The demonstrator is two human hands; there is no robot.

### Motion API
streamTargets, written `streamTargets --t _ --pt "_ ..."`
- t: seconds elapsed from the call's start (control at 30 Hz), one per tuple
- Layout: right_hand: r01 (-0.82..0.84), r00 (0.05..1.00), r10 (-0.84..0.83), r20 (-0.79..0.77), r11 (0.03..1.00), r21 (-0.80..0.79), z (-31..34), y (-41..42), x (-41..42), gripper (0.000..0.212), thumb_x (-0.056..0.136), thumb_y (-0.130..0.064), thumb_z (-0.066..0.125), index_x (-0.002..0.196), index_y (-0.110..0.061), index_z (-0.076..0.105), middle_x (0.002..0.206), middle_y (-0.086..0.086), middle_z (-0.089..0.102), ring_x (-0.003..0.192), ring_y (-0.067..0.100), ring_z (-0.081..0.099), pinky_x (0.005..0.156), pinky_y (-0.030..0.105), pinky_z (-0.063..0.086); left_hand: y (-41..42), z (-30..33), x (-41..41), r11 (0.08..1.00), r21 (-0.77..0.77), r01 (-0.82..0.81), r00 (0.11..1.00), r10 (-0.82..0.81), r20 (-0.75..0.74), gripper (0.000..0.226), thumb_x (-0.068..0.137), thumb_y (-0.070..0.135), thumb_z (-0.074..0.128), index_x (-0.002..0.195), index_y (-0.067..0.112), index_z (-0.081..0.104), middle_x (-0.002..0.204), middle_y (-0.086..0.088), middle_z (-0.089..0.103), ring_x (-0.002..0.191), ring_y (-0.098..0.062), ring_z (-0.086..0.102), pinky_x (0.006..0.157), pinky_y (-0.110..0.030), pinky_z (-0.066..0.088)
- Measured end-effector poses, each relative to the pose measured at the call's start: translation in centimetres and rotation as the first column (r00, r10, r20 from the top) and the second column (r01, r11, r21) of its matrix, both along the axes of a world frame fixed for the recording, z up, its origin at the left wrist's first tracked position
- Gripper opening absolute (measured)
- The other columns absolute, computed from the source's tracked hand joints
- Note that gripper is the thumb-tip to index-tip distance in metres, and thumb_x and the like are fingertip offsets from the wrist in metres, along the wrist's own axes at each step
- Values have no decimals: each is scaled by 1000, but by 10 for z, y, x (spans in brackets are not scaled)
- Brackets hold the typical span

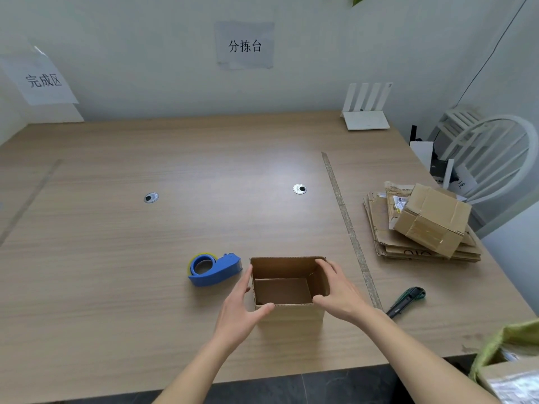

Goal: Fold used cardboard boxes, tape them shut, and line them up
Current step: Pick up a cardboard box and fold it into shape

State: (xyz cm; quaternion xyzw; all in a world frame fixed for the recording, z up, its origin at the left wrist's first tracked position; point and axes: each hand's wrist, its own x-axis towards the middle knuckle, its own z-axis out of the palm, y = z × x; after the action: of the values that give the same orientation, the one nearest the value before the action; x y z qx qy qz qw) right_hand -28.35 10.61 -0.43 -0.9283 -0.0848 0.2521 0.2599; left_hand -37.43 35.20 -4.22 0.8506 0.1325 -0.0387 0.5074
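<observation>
An open-topped brown cardboard box (pixel 287 287) stands upright near the front edge of the pale wood-grain table (pixel 145 170), its top flaps not yet folded over. The left hand (pixel 242 307) presses flat against its left wall with straight fingers, thumb on the near rim. The right hand (pixel 338 293) curls over the right wall, fingertips inside, grasping it. Just left of the box lies a blue tape dispenser (pixel 214 269), untouched; a green-and-black utility knife (pixel 407 300) lies to the right. Farther right, one taped-shut brown box (pixel 433 218) rests tilted on a stack of flattened cardboard (pixel 388 243). Judging by this, one box appears finished, this one still needs closing and taping, the stack remains, and nothing is lined up yet.
</observation>
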Motion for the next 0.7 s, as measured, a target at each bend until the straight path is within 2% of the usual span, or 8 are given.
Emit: streamTargets --t 0.13,0.27,0.4,0.47,0.53,0.6,0.7 --pt "12 1000 -11 -11 1000 19 -3 0 3 100 67 -36 62 153 -42 11 158 -14 21 130 22 49 97 43 48 2 0 -1 999 34 23 1000 -23 -1 99 71 56 81 149 60 20 147 41 33 132 6 44 106 -36 47" --pt "-39 999 39 -15 999 -4 -4 3 2 107 69 -34 63 155 -43 0 159 -16 17 129 22 50 96 42 49 4 -5 -3 989 89 117 993 -117 -1 85 75 54 76 146 60 29 152 40 26 139 14 27 114 -36 40" --pt "-25 999 23 27 998 53 -7 4 2 98 76 -33 58 154 -48 0 164 -14 22 131 23 51 96 43 48 4 -5 6 984 118 135 991 -135 -8 70 86 53 68 146 58 32 155 38 19 141 17 19 118 -31 30" --pt "-4 998 -3 62 994 112 -11 3 2 87 83 -45 56 151 -52 3 161 -14 31 132 22 52 97 43 48 5 -4 12 975 163 154 988 -151 -34 59 93 56 58 146 58 32 155 38 14 144 10 20 115 -31 32" --pt "-26 996 15 91 993 118 -18 0 2 80 86 -67 52 152 -51 9 161 -14 34 140 18 45 108 44 43 7 -4 17 957 222 186 982 -178 -57 55 95 62 48 147 58 29 155 38 11 146 5 20 112 -31 35" --pt "-72 993 62 102 993 98 -24 -4 3 87 82 -81 48 155 -49 12 162 -17 29 147 12 34 115 43 37 7 -5 20 941 271 204 979 -192 -73 56 96 65 42 149 57 25 158 36 9 146 4 19 111 -33 37" --pt "-144 984 138 112 989 47 -28 -5 7 103 75 -91 45 158 -48 2 165 -19 17 151 7 22 119 42 33 5 -7 23 930 300 215 977 -198 -84 56 96 67 38 150 54 27 157 36 8 147 2 18 111 -34 38"
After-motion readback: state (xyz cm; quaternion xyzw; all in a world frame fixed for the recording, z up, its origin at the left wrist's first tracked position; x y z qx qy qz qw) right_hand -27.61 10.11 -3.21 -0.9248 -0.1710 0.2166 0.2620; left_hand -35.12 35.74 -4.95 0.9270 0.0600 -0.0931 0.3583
